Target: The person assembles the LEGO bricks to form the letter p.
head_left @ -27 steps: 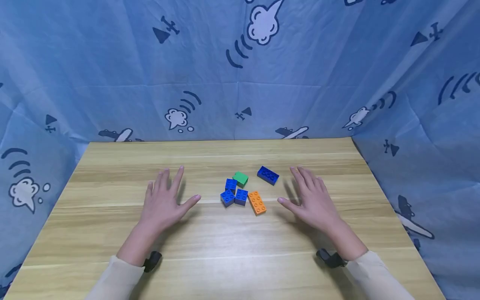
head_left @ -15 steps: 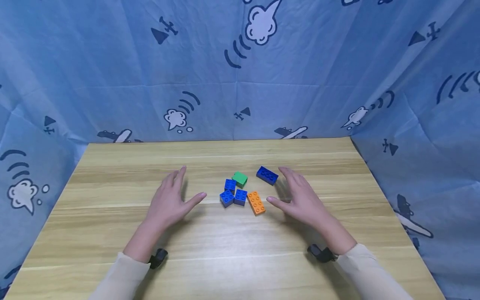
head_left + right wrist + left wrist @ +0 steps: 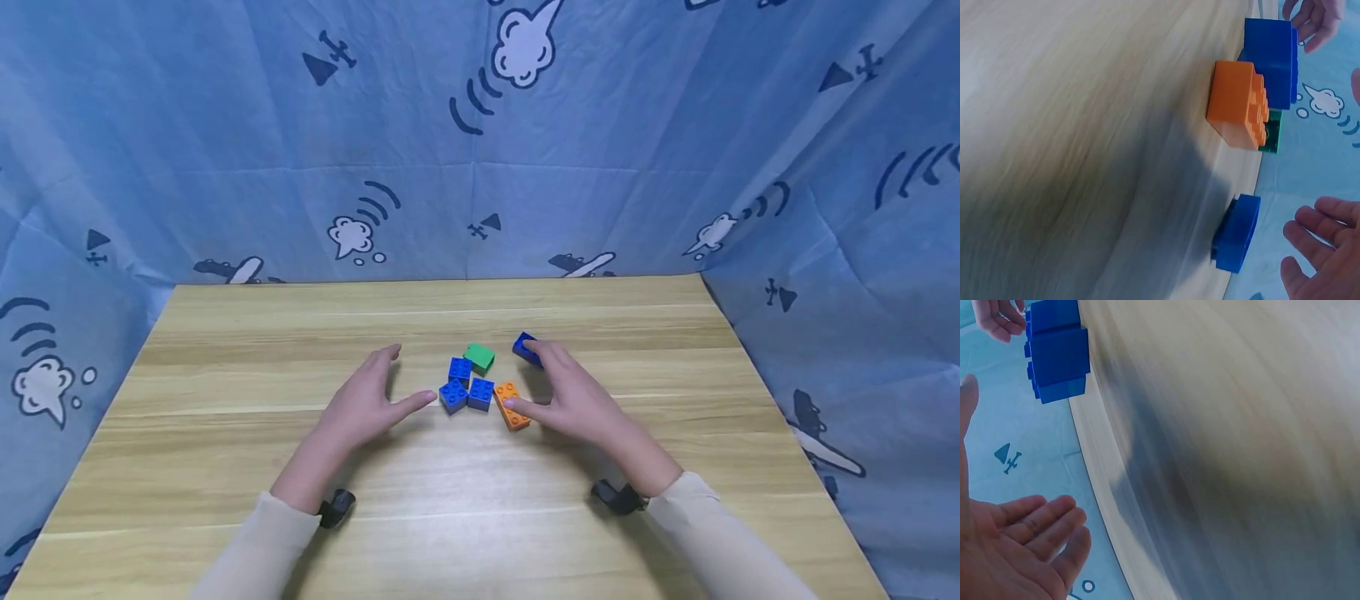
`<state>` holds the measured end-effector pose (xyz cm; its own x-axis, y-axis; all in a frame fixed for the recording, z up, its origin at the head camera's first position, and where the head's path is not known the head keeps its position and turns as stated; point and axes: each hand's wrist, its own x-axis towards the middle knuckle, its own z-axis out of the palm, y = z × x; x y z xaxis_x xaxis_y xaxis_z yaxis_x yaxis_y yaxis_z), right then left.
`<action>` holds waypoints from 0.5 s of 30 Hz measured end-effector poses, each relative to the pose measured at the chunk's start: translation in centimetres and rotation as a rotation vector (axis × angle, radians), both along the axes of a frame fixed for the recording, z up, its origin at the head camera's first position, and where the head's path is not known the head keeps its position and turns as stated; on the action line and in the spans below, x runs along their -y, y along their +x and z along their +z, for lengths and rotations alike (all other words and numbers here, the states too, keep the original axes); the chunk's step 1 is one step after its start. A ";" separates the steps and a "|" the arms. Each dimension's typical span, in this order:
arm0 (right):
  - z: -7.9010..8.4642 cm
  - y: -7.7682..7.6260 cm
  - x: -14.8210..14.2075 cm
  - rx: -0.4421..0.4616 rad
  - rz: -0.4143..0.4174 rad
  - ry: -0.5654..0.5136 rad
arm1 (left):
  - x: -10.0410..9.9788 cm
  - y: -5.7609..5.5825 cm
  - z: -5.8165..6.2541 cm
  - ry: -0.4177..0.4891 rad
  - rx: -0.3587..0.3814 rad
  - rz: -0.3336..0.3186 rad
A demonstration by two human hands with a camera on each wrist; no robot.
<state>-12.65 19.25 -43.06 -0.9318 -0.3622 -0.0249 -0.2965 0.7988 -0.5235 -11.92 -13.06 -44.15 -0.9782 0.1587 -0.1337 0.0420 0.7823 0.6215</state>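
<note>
My left hand (image 3: 367,404) hovers left of the cluster, thumb and fingers spread, holding nothing; its thumb tip is near the small blue bricks (image 3: 453,397). My right hand (image 3: 577,402) hangs over the right side, also spread and holding nothing. In the head view its thumb overlaps the orange brick (image 3: 507,392) and its fingers partly hide the longer blue brick (image 3: 523,353). The right wrist view shows a gap between that hand and the blue brick (image 3: 1237,234). A green brick (image 3: 479,357) lies behind the three small blue ones, which sit close together.
The bricks lie on a wooden table (image 3: 225,350), around its middle. A blue patterned curtain (image 3: 420,125) hangs behind the table and along its sides. Each wrist wears a black band with a small device (image 3: 337,508).
Both hands have moved inward toward the bricks, the left to the right and the right to the left. The right hand now overlaps the orange and longer blue bricks. The bricks have not moved.
</note>
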 end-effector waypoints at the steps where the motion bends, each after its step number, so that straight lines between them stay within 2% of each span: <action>1: 0.0 0.0 0.2 0.009 0.006 -0.005 | -0.1 -0.1 -0.1 0.008 -0.004 -0.007; 8: -0.3 -0.1 1.4 0.062 0.042 -0.038 | -1.3 -0.3 -0.5 0.068 -0.030 -0.061; 15: -0.9 -0.4 2.2 0.069 0.070 -0.047 | -2.4 -0.4 -0.8 0.088 -0.060 -0.097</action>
<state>-13.10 17.08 -43.93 -0.9008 -0.4285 -0.0701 -0.3123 0.7516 -0.5811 -12.36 -10.64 -44.91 -0.9636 0.2612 -0.0568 0.1536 0.7152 0.6819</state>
